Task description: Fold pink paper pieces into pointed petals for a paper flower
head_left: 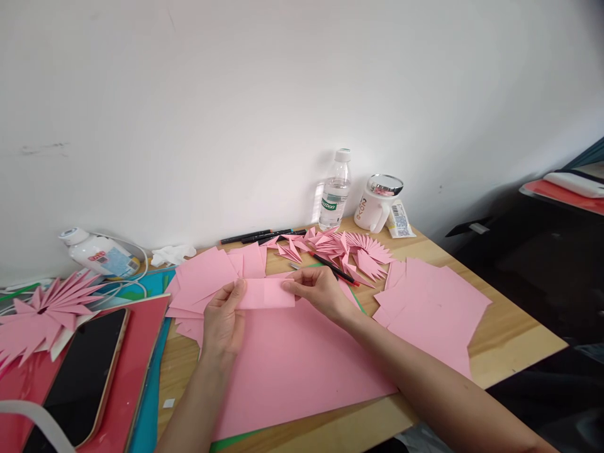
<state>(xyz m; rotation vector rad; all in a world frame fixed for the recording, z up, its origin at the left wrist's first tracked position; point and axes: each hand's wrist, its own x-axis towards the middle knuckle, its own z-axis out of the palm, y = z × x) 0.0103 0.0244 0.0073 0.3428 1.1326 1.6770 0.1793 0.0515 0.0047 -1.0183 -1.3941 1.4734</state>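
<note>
Between my two hands is a small folded strip of pink paper, held level above the desk. My left hand pinches its left end, thumb on top. The thumb and fingers of my right hand grip the right end near its upper corner. Below lies a large pink sheet with a green edge showing under it. Loose pink paper pieces are piled to the left, and more pink sheets overlap on the right. Folded pointed pink pieces are heaped behind my right hand.
Along the wall stand a water bottle, a white lidded mug and several pens. At left are a white bottle, a phone on a red folder, and a pink folded paper wheel. The wooden desk's edge is at right.
</note>
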